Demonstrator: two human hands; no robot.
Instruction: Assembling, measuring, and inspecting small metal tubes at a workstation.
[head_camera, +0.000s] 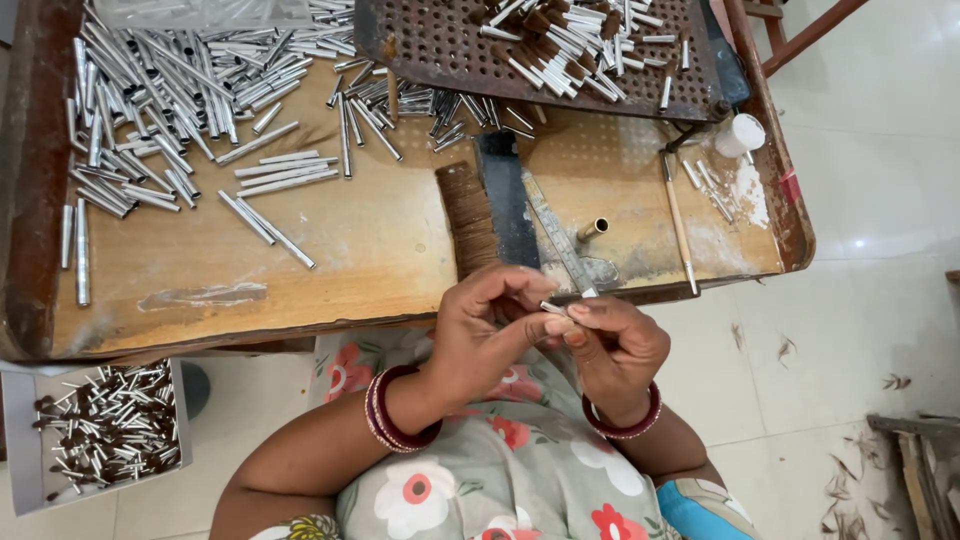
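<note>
Pinching a little metal tube (553, 309) between both hands, just off the worktop (330, 260) edge

Left hand (480, 335) and right hand (615, 345) both have their fingers closed on it, above the lap. Tube's long axis looks roughly level, running left-right, one end toward each hand (hard to tell which end is open). I'd say keep the grip light and near the ends so it doesn't roll or slip.

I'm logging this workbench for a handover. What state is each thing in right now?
left hand: pinching the small metal tube
right hand: pinching the same tube
small metal tube: held between both hands
loose metal tubes: heaped on the wooden table
perforated tray: part-filled with bristled tubes
grey box: open, holding bristled tubes
</note>
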